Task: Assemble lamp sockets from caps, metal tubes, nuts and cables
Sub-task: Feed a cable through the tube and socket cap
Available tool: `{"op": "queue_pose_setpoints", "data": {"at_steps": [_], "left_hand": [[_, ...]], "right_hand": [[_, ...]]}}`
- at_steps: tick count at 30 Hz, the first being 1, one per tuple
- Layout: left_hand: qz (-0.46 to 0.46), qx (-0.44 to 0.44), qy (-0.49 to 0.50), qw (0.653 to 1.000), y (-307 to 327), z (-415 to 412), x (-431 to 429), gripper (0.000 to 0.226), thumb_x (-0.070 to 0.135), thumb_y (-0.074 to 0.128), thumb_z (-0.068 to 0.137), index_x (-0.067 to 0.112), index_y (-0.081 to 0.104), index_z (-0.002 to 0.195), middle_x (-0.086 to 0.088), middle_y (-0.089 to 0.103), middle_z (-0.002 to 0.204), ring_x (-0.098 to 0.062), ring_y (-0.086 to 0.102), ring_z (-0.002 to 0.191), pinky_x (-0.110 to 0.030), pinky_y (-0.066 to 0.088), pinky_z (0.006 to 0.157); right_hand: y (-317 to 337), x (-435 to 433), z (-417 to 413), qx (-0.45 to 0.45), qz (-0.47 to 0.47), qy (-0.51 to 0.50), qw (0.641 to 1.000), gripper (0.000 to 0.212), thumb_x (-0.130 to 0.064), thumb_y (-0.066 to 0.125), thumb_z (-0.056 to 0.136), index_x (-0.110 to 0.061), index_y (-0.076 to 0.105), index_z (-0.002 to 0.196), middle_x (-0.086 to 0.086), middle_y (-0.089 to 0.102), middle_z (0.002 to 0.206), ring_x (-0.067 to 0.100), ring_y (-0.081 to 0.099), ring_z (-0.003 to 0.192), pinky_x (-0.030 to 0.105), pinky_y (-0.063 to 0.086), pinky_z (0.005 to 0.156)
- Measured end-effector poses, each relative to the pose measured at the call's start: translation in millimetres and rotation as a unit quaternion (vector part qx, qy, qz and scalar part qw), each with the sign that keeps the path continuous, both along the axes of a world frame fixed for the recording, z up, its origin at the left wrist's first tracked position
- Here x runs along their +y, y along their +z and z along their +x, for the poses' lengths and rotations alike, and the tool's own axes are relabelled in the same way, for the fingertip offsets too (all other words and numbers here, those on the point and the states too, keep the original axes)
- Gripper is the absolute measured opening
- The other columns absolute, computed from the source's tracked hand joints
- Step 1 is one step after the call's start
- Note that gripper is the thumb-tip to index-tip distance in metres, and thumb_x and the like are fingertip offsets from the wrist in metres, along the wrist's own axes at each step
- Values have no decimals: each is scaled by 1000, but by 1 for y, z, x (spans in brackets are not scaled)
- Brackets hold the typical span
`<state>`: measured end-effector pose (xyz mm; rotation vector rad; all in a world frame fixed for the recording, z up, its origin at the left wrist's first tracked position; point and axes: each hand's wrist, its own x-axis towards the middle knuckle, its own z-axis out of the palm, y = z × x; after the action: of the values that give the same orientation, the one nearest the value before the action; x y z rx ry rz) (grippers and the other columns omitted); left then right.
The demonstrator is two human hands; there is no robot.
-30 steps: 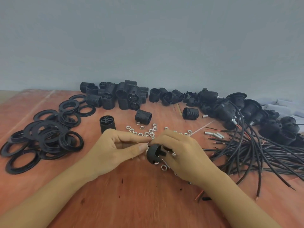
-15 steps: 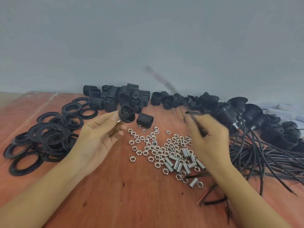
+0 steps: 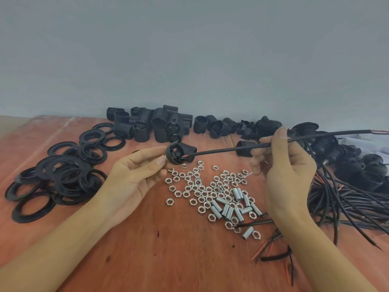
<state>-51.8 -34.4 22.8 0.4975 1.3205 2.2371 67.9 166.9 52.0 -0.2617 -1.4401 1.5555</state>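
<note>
The left hand [image 3: 134, 175] pinches a round black plastic cap [image 3: 179, 153] between thumb tip and fingertips, held above the reddish wooden worktop [image 3: 168, 260] with its open face turned toward the camera. The right hand [image 3: 284, 171] grips a thin black cable [image 3: 227, 150] between thumb and curled fingers, well back from its stripped end. The bare red tip sits right at the cap, though whether it has entered the hole cannot be told.

The step in hand looks like threading the cable through the cap. A grip this far back probably lets the end wobble, so moving the right hand closer to the tip should give a steadier aim. The left hand does best to keep the cap fixed and tilted so the hole lines up with the cable, then feed straight, with no bending of the thin conductors.

Below lie scattered silver hex nuts [image 3: 202, 190] and short threaded metal tubes [image 3: 229, 208]. A loose bundle of black cables [image 3: 347, 203] lies to the right and flat black rings [image 3: 63, 173] to the left.
</note>
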Motion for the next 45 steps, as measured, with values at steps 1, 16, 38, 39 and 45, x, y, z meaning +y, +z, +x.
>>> {"op": "queue_pose_setpoints", "data": {"at_steps": [1, 16, 38, 39, 45], "left_hand": [[-1, 1, 0, 1000, 0, 0, 0, 27, 6, 66, 73, 10, 78, 97, -9, 74, 89, -8, 67, 69, -15, 55, 63], [-21, 12, 13, 1000, -1, 4, 2, 28, 2, 65, 72, 6, 76, 98, -12, 74, 91, -11, 68, 69, -17, 55, 63], [-104, 226, 23, 968, 1, 11, 1, 18, 11, 72, 69, 10, 78, 86, -7, 76, 82, -12, 71, 68, -19, 56, 65], [-102, 208, 14, 973, 1, 11, 0, 17, 14, 73, 68, 13, 79, 84, -7, 76, 82, -13, 70, 66, -19, 56, 65], [-40, 28, -24, 999, 3, 5, -1, 19, 12, 65, 74, 13, 80, 86, -8, 76, 84, -8, 70, 69, -15, 55, 62]], "right_hand": [[0, -2, 0, 3, 16, -1, 1000, 37, -45, 54, 92, -26, 72, 67, 1, 65, 57, 12, 58, 47, 21, 45, 45], [-2, -7, 0, -4, 36, -4, 999, 37, -44, 54, 93, -20, 70, 70, 5, 68, 59, 13, 59, 47, 20, 46, 46], [-5, 6, -1, -61, -59, -12, 996, 42, -37, 63, 94, -20, 71, 56, 3, 66, 55, 14, 65, 49, 19, 47, 45], [-5, 6, 0, -53, -51, -12, 997, 41, -36, 61, 95, -21, 71, 58, 3, 66, 56, 14, 66, 50, 19, 47, 45], [-6, -5, 4, -7, 59, -23, 998, 37, -32, 53, 101, -22, 71, 70, 3, 72, 64, 20, 71, 59, 20, 52, 56]]}}
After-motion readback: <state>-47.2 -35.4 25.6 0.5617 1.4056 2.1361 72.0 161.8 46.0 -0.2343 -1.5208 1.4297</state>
